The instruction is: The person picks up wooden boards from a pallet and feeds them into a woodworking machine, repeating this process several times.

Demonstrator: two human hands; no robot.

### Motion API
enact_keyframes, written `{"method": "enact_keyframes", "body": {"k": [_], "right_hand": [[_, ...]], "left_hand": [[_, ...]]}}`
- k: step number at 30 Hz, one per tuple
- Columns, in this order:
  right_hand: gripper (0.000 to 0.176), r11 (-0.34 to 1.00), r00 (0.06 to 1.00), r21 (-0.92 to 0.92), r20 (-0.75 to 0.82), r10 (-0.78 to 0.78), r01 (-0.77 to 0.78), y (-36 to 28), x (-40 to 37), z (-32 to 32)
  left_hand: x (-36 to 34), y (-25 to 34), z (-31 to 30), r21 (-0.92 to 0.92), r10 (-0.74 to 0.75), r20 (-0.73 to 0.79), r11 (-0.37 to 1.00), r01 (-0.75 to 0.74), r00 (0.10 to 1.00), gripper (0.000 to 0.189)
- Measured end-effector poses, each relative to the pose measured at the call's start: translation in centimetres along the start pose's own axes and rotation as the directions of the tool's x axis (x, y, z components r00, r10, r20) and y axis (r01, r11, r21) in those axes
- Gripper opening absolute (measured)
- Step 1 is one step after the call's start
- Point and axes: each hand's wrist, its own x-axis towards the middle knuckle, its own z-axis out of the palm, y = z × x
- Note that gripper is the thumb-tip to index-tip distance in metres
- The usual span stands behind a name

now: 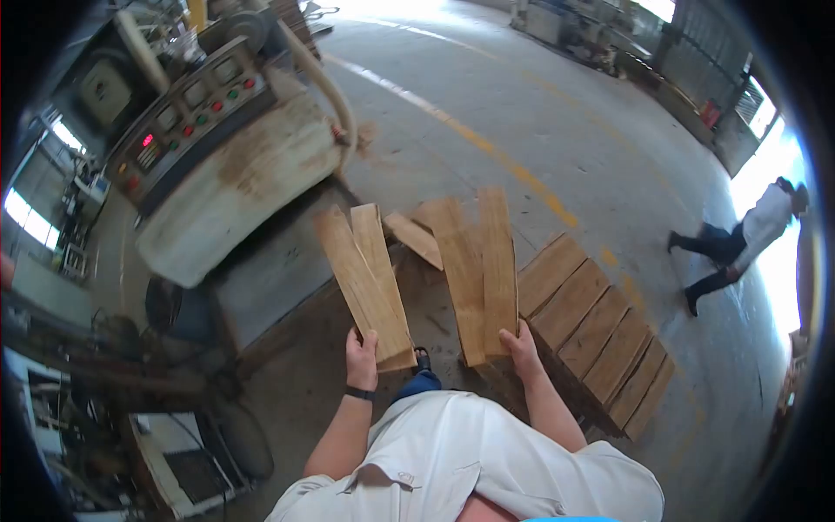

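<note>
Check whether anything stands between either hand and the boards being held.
Nothing visible does. The bare left hand grips its boards directly near their lower ends; the bare right hand grips a second set likewise. The stacked planks lie to the right, not in between.

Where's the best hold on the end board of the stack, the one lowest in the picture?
Probably the outer long edge of the end board, near mid-length, coming from the lower right: it lies flat, and the rest of the stack borders only its inner edge. The right hand grips two boards, so it would need freeing first.
</note>
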Motion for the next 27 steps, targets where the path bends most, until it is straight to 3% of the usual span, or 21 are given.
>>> {"method": "enact_keyframes", "body": {"k": [7,10,13,18,21,23,27], "right_hand": [[0.058,0.995,0.953,0.004,0.288,0.09,-0.095,1.0,2.7,8.3],[0.056,0.988,0.926,-0.066,0.347,0.151,-0.137,3.4,4.4,12.3],[0.055,0.976,0.889,-0.068,0.402,0.217,-0.207,6.1,6.1,17.1],[0.056,0.957,0.852,-0.168,0.438,0.287,-0.236,10.7,9.0,25.5],[0.056,0.951,0.853,-0.211,0.429,0.298,-0.227,12.5,10.7,30.3],[0.054,0.941,0.852,-0.254,0.417,0.315,-0.224,13.3,11.8,32.2],[0.051,0.896,0.837,-0.335,0.363,0.409,-0.292,12.6,13.8,34.9]], "left_hand": [[-1.6,-1.7,-9.4,-0.117,-0.026,-0.247,0.993,-0.004,0.969,0.04],[-1.0,-3.1,-13.3,-0.081,0.013,-0.293,0.996,-0.038,0.956,0.04],[0.3,-4.0,-17.2,-0.148,-0.051,-0.272,0.989,0.01,0.961,0.041],[4.1,-6.2,-23.1,-0.161,-0.184,-0.226,0.976,0.15,0.957,0.043],[7.0,-7.1,-26.0,-0.188,-0.352,-0.231,0.931,0.313,0.907,0.044],[7.6,-3.8,-25.8,-0.152,-0.463,-0.273,0.886,0.438,0.843,0.044],[9.2,-1.8,-28.4,-0.143,-0.499,-0.292,0.866,0.478,0.816,0.046]]}}
